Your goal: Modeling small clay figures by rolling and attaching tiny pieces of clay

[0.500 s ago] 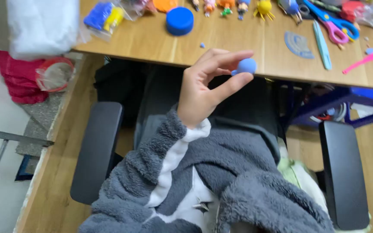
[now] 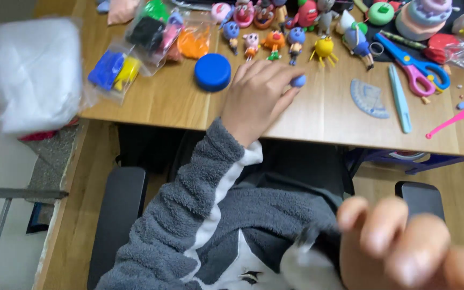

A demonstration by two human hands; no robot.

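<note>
1. Two hands in view. Nearest, at the bottom right: right hand (image 2: 409, 247), blurred and close to the camera, fingers loosely curled; holding anything or not, cannot tell.
2. Next, grey fleece sleeve (image 2: 189, 215) over the lap, between two black armrests (image 2: 119, 215).
3. Further out, left hand (image 2: 259, 96) lying palm down on the table (image 2: 323, 118), fingertips pinching a small blue ball (image 2: 298, 81) against the wood, just below the row of figures.
4. Judged for the step in hand: best kept to a light, even press with the fingertips, so as to hold the ball round and stop it sliding toward the figures; wrist best kept resting on the table edge for steadiness.
5. Beside the hand, to its left: one blue lid (image 2: 212, 72), apart from the fingers.
6. Right of the hand: one clear protractor (image 2: 369, 98), one pale blue stick (image 2: 399, 98), one pink tool (image 2: 452, 121), one pair of blue and pink scissors (image 2: 417, 67).
7. Left side: several clear bags (image 2: 135, 48) of coloured clay, blue, yellow, black, orange and green; exact count hard to tell. One large white bag (image 2: 33, 75) hanging over the table corner.
8. Farthest: small clay figures (image 2: 296, 40) along the back edge, about eight or more; crowding makes a firm count impossible.
</note>
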